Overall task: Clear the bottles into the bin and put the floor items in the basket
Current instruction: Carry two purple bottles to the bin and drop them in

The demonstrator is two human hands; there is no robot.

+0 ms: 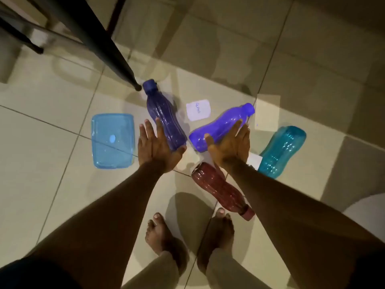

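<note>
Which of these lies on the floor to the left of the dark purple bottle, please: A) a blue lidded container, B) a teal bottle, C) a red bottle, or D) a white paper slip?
A: the blue lidded container lies flat on the tiles to the left of the dark purple bottle, beyond the open left hand.

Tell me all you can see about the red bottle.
The red bottle is translucent, ribbed plastic, dark red with a pinkish cap. It lies on its side on the tiled floor, cap toward the person's feet, base toward the purple bottle. The right forearm passes over it in view; whether they touch is unclear. No hand holds it.
</note>
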